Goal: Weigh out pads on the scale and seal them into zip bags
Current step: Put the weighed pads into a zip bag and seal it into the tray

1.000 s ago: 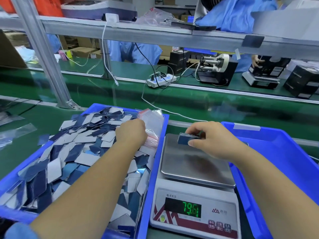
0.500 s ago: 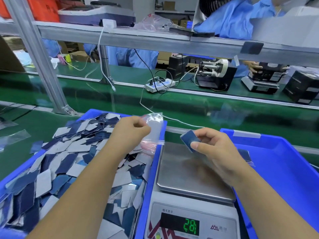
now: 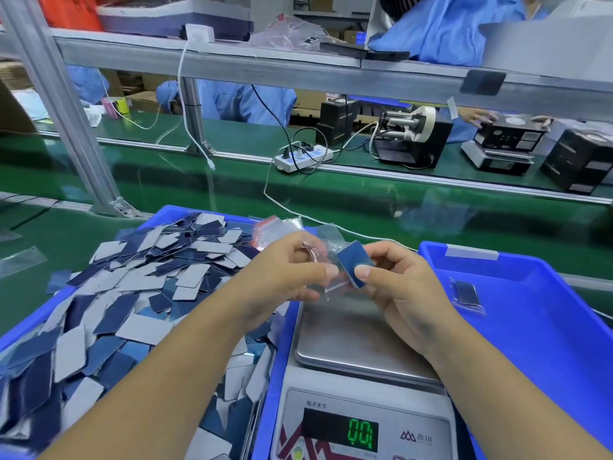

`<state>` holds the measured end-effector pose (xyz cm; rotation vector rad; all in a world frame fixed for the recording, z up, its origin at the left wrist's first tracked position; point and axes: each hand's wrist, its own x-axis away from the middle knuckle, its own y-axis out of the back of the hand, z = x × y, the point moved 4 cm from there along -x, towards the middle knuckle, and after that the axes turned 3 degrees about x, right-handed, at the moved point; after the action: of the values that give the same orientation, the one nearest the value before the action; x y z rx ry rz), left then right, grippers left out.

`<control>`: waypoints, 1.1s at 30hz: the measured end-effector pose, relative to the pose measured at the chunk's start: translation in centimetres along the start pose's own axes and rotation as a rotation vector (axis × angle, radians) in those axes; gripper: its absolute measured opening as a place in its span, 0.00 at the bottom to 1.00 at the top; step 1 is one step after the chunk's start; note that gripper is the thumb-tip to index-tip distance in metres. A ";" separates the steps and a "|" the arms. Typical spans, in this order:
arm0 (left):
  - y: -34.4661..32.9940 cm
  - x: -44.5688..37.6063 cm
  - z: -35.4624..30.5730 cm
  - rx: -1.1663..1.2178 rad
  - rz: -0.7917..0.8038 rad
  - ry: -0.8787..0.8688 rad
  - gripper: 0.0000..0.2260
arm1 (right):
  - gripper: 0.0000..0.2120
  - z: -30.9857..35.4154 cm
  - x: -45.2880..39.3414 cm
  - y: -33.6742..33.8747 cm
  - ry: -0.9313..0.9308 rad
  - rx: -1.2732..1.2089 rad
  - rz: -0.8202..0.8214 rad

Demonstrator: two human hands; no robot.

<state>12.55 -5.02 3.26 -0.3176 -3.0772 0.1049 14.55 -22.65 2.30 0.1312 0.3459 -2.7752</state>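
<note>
My right hand (image 3: 394, 290) pinches a small stack of blue pads (image 3: 354, 262) above the steel pan of the scale (image 3: 358, 343). My left hand (image 3: 282, 277) holds a clear zip bag (image 3: 326, 260) with a red strip right beside the stack, its mouth touching the pads. The scale pan is bare and its green display (image 3: 363, 433) shows digits near zero. A blue bin (image 3: 262, 386) on the left is heaped with loose blue and grey pads (image 3: 139, 293). More zip bags (image 3: 275, 225) lie at that bin's far right corner.
A second blue bin (image 3: 544, 327) on the right holds one filled zip bag (image 3: 466, 293). Beyond are a green conveyor belt (image 3: 331, 197), a power strip (image 3: 303, 157), a tape dispenser (image 3: 411, 134) and other workers in blue. An aluminium frame post (image 3: 63, 107) rises at the left.
My right hand lifted the pad stack off the scale pan and the reading dropped. My left hand picked a zip bag from the bin corner and brought it to the pads.
</note>
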 end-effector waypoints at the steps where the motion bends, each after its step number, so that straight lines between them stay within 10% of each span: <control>1: -0.2 0.1 0.2 -0.055 0.036 0.027 0.14 | 0.09 0.1 0.0 0.1 0.018 0.018 -0.002; 14: 0.6 -0.4 1.3 -0.413 -0.018 0.094 0.08 | 0.11 1.4 0.7 -0.6 0.166 0.321 0.025; 21: 1.6 -0.7 0.9 -0.081 -0.124 0.057 0.24 | 0.10 2.0 0.6 0.6 0.169 0.320 -0.066; 27: 1.7 -0.8 1.0 -0.010 -0.107 0.064 0.04 | 0.09 1.7 0.5 0.5 0.148 0.351 -0.060; 33: 1.4 -0.7 1.3 -0.144 -0.056 0.089 0.06 | 0.10 1.6 0.4 0.6 0.140 0.359 -0.042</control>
<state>13.48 -3.92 1.85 -0.2341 -3.0077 -0.1299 14.28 -23.76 3.64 0.4097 -0.1221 -2.8490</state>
